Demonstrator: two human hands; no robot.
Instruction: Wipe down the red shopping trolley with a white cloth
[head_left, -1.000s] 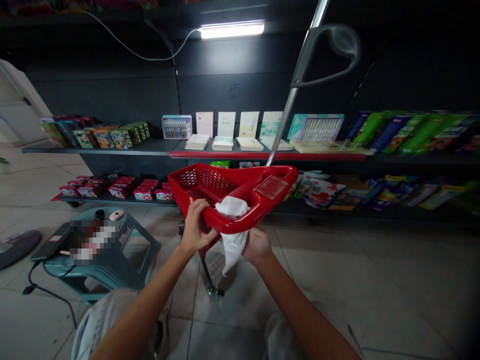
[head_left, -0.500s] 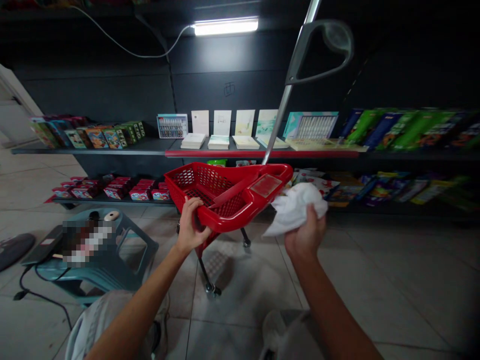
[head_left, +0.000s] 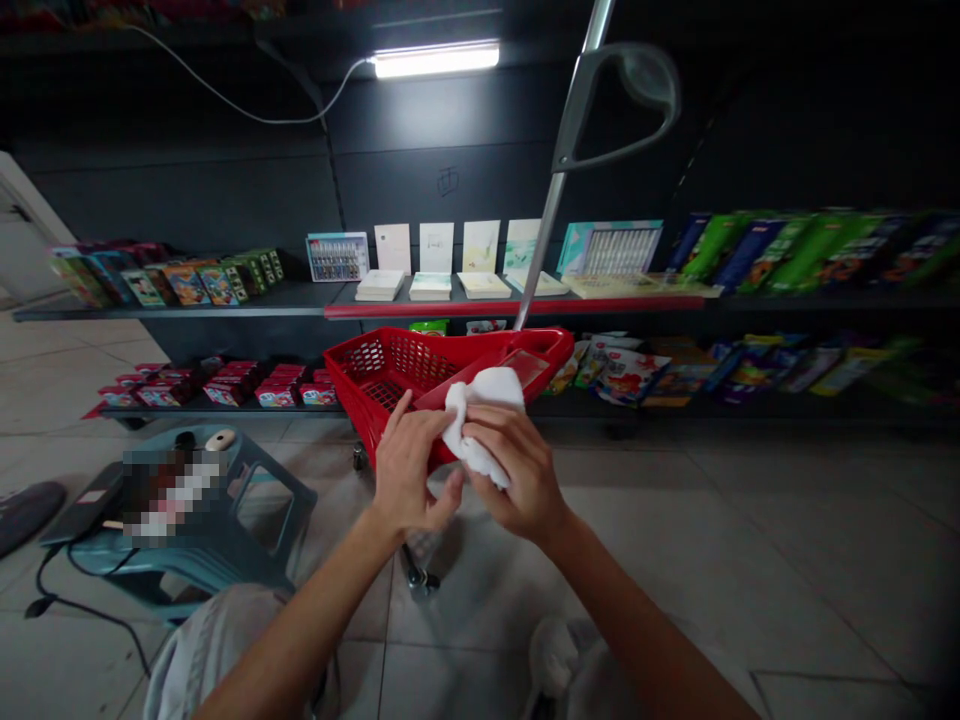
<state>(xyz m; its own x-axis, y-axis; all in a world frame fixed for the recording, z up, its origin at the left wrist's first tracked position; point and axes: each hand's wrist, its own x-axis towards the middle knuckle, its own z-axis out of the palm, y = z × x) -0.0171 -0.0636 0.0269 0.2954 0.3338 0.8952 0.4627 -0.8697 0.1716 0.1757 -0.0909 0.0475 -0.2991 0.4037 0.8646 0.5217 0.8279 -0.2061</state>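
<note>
The right hand (head_left: pixel 521 470) had its grip clamped on a white cloth (head_left: pixel 480 412), the fingers (head_left: pixel 510 430) folded over the crumpled fabric, which bunched up above and to the left of the knuckles. The left hand (head_left: pixel 409 472) was just beside the cloth, its grip loosely apart, with half-curled fingers (head_left: pixel 420 425) not clearly closed on anything. Both hands were in front of a tilted red plastic shopping basket (head_left: pixel 367 350), its rim showing behind the cloth. A metal caster (head_left: pixel 420 582) showed below the hands, and a metal pole (head_left: pixel 538 235) with a grey loop handle (head_left: pixel 615 105) rose above the basket. Behind it, dark shelves (head_left: pixel 180 312) carried boxed goods and cards. A teal plastic stool (head_left: pixel 277 530) stood on the tiled floor (head_left: pixel 675 560) to the left.
</note>
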